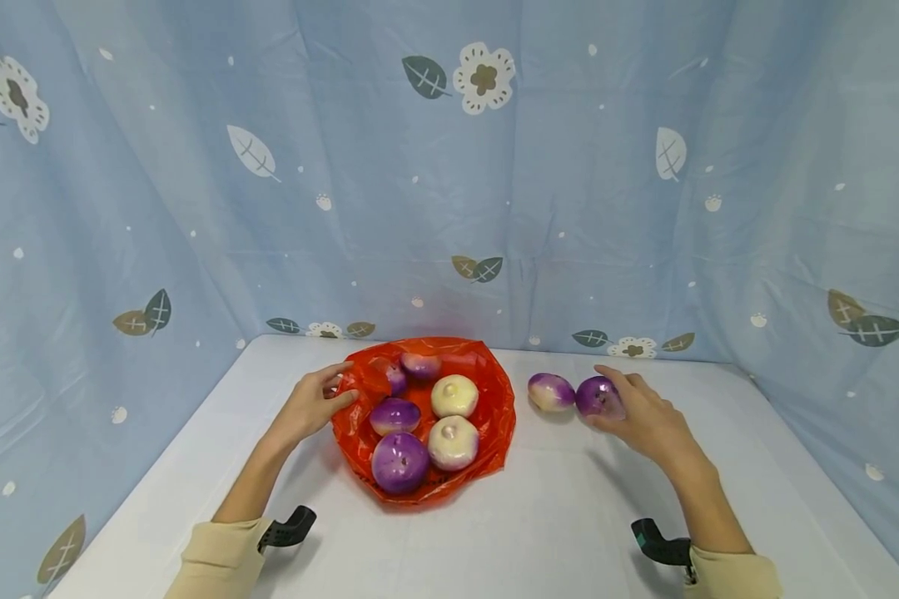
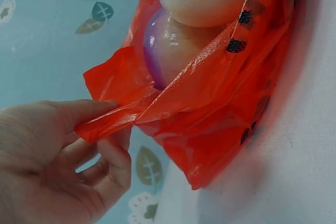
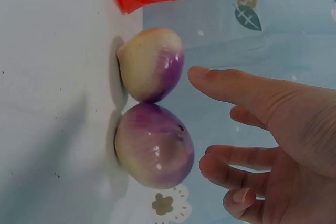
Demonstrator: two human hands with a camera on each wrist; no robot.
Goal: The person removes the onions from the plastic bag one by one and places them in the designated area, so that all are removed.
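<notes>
A red plastic bag (image 1: 499, 412) lies spread open on the table, with several glossy purple-and-white onions (image 1: 400, 462) inside. My left hand (image 1: 316, 407) is at the bag's left rim. In the left wrist view, its thumb and fingers pinch a fold of the red plastic. Right of the bag, two more onions sit side by side and touching: a left onion (image 1: 550, 392) and a right onion (image 3: 155, 145). My right hand (image 1: 648, 418) reaches around the right onion with fingers spread. A gap shows between these fingers and the onion in the right wrist view.
The white table (image 1: 569, 516) runs back to a blue curtain (image 1: 389, 208) printed with leaves and flowers, which also closes in both sides. Black wrist mounts (image 1: 288, 528) stick out inward from both sleeves.
</notes>
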